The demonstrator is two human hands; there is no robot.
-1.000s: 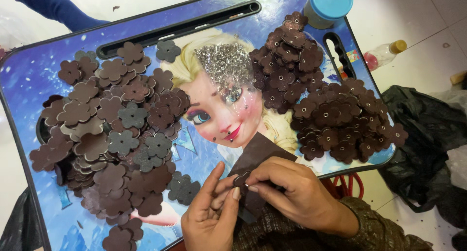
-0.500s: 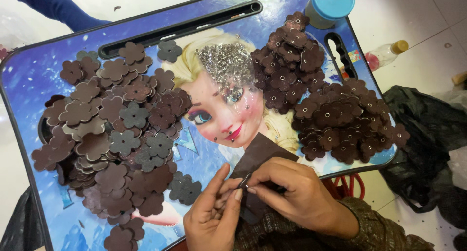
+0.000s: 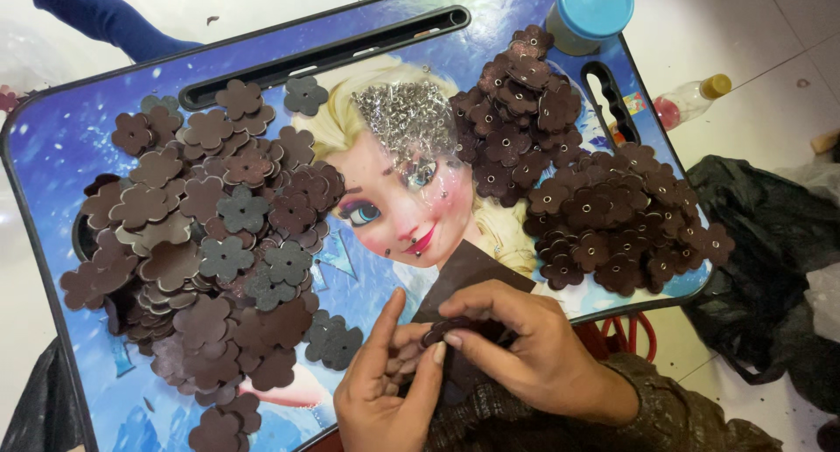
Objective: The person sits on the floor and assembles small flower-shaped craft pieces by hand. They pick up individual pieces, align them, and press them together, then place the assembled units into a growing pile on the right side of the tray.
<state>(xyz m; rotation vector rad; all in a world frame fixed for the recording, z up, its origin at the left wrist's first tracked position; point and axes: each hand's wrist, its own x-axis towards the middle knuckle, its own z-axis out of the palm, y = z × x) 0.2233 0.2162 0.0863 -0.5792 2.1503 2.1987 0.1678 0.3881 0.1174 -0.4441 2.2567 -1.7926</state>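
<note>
A blue lap bench [image 3: 61,146] printed with a cartoon blonde figure fills most of the view, its long handle slot [image 3: 324,48] running along the far edge. Its left half is buried under a wide, loose heap of brown leather flower cutouts [image 3: 192,259], a few grey ones mixed in. On the right sits a darker, tighter pile of flower pieces with metal eyelets at their centres [image 3: 595,216], reaching up toward the far edge. Off the bench to the right, a black plastic bag [image 3: 770,268] lies crumpled on the white tiled floor [image 3: 744,32]. Between the two piles, over the printed hair, there is a glinting scatter of small silver eyelets [image 3: 407,119], with a few strays lower down. A round container with a light blue lid [image 3: 593,6] stands at the far right corner, and a small clear bottle with a yellow cap [image 3: 691,102] lies on the floor just beyond.

At the near edge both hands meet over a dark brown leather sheet [image 3: 472,268]. The right hand [image 3: 525,347] pinches a small dark flower piece [image 3: 442,331] between thumb and fingertips. The left hand [image 3: 385,391] presses against it from below, index finger raised, its other fingers closed on the same piece.
</note>
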